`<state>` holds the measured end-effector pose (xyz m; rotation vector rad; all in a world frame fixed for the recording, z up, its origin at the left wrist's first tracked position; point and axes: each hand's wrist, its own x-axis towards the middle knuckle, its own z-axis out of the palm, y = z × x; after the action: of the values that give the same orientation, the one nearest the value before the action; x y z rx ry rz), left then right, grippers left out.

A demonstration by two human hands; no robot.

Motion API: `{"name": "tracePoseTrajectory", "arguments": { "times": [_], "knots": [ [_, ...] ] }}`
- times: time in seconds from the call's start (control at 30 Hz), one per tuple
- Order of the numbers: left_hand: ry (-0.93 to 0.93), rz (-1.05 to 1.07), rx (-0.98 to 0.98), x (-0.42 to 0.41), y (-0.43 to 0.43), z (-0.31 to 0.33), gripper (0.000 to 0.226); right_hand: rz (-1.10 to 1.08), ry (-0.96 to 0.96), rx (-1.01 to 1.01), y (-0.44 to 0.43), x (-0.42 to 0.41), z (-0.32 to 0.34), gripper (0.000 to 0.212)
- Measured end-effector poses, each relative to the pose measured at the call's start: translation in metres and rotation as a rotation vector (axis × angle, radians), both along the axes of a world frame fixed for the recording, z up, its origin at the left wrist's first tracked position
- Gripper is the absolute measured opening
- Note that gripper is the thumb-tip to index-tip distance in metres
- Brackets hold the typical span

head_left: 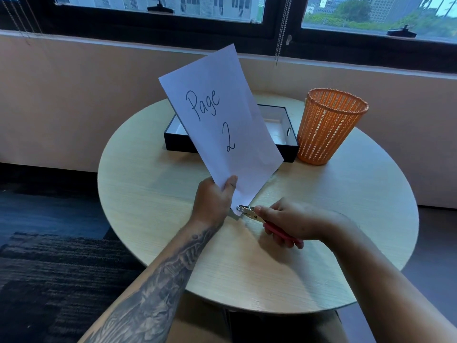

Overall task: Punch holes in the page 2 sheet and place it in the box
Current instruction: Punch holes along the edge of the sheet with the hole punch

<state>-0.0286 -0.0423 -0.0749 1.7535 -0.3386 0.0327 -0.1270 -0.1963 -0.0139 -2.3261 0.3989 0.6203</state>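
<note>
While the left hand pinches the page 2 sheet, the right hand grips a hole punch at its lower corner; the box lies at twelve o'clock.

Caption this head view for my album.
The left hand holds up the Page 2 sheet while the right hand grips a red-handled hole punch at its bottom corner.

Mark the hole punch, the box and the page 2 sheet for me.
hole punch (244, 209): head view, metal head on the sheet's corner.
box (176, 142): head view, dark front wall, left part.
page 2 sheet (222, 115): head view, white middle.
</note>
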Motion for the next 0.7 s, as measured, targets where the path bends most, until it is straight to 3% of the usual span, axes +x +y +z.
{"name": "tracePoseTrajectory", "arguments": {
  "times": [0.13, 0.53, 0.7],
  "knots": [
    [-0.004, 0.001, 0.006, 0.0001, -0.0005, -0.0001, 0.018, 0.000, 0.001, -0.008, 0.0001, 0.0006, 0.0003, 0.060],
    [-0.041, -0.004, 0.086, 0.0013, 0.0000, -0.0034, 0.031, 0.015, -0.019, -0.044, 0.0014, -0.0001, -0.0007, 0.057],
    [-0.046, 0.000, 0.071, 0.0009, 0.0001, -0.0022, 0.024, 0.016, -0.035, -0.033, -0.0001, -0.0015, -0.0020, 0.059]
  ]
}}
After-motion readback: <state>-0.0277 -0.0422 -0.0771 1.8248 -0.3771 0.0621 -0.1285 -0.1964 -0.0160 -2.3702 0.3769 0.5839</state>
